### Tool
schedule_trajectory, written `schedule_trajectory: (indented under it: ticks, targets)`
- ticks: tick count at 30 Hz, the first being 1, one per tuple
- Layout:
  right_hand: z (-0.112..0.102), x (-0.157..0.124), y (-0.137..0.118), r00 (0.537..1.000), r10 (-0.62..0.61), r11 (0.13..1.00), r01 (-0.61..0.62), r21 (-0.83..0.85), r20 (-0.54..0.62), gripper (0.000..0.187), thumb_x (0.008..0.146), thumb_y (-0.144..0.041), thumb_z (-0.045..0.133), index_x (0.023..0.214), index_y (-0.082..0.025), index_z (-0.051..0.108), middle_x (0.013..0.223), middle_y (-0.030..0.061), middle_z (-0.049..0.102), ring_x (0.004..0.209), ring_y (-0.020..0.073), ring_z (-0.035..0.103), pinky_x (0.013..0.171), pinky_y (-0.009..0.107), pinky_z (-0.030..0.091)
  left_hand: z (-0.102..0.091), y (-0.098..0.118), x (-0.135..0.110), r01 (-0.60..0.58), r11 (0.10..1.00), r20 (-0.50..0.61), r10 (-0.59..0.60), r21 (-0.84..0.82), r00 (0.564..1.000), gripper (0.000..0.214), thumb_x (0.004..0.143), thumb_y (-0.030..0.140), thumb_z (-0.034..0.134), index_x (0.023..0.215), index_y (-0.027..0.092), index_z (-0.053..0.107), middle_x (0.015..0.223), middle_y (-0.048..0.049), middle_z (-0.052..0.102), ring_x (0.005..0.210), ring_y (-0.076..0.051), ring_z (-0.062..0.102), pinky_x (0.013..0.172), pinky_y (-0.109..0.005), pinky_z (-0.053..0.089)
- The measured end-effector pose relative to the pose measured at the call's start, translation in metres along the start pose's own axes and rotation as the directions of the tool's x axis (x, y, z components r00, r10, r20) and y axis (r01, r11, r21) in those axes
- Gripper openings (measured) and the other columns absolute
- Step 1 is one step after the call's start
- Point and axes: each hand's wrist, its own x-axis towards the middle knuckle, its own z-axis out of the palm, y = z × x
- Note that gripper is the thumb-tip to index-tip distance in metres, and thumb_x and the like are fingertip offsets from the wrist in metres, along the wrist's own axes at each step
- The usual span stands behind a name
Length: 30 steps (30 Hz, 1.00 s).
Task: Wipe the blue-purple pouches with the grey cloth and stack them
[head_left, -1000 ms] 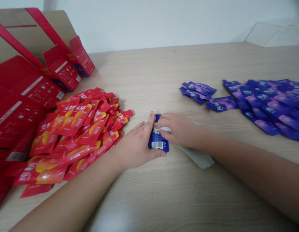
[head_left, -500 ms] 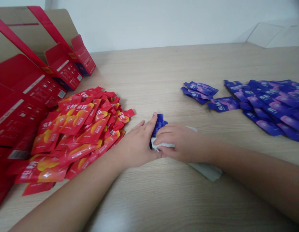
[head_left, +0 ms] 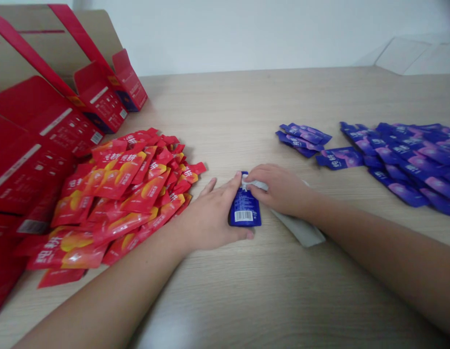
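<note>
Pale wood-grain table (head_left: 246, 111): red cardboard boxes (head_left: 39, 131) far left, heap of red-orange foil sachets (head_left: 126, 194) left, blue-purple foil sachets (head_left: 410, 160) right, mostly loose; only a small blue stack (head_left: 302, 138) set apart. At ctr, left hand (head_left: 210, 218), open, pins one blue foil sachet (head_left: 244, 211); right hand (head_left: 283, 191) curls round white wipe (head_left: 299, 230) on its far end.

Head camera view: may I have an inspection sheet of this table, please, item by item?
Surface: pale wood-grain table.
Job's things: blue sachet lying flat, barcode up; white cloth pressed on its top end.
Clutter: red sachets heaped at left; loose blue sachets spread at right; red boxes far left.
Grippers: left hand holds the sachet by its sides; right hand grips the cloth.
Cables: nothing seen.
Surroundings: white wall; pale flat sheets at the far right corner.
</note>
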Motion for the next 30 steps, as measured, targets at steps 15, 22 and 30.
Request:
schedule_trajectory:
  ticks: [15, 22, 30]
  targets:
    - [-0.005, -0.016, -0.036, 0.981, -0.191, 0.954, 0.174, 0.244, 0.047, 0.016, 0.099, -0.028, 0.07, 0.112, -0.025, 0.08, 0.116, 0.0064, 0.082, 0.11, 0.028, 0.075, 0.109, 0.044, 0.057, 0.009, -0.003, 0.002, 0.012, 1.0, -0.086, -0.012, -0.007, 0.996, 0.109, 0.093, 0.054, 0.073, 0.173, 0.015, 0.012, 0.178, -0.0245, 0.032, 0.165, -0.034, 0.037, 0.137, -0.06, 0.018]
    - [0.0, 0.001, -0.012, 0.995, -0.095, 0.993, 0.093, 0.072, 0.033, 0.017, 0.1, -0.02, 0.064, 0.11, -0.023, 0.079, 0.117, 0.0089, 0.081, 0.117, 0.0297, 0.071, 0.113, 0.05, 0.051, 0.002, 0.0, 0.004, 0.034, 0.999, -0.064, -0.034, -0.005, 0.997, 0.114, 0.091, 0.062, 0.076, 0.173, 0.012, 0.014, 0.178, -0.0254, 0.029, 0.164, -0.038, 0.038, 0.138, -0.063, 0.018]
    - [0.004, -0.001, 0.008, 0.993, 0.046, 0.996, -0.037, 0.084, -0.105, 0.016, 0.103, -0.027, 0.064, 0.115, -0.024, 0.075, 0.117, 0.009, 0.079, 0.114, 0.029, 0.071, 0.106, 0.05, 0.054, 0.005, -0.004, -0.001, -0.007, 1.0, -0.098, 0.008, 0.014, 0.995, 0.113, 0.096, 0.079, 0.063, 0.173, 0.01, 0.016, 0.178, -0.0283, 0.027, 0.166, -0.043, 0.03, 0.135, -0.065, 0.025]
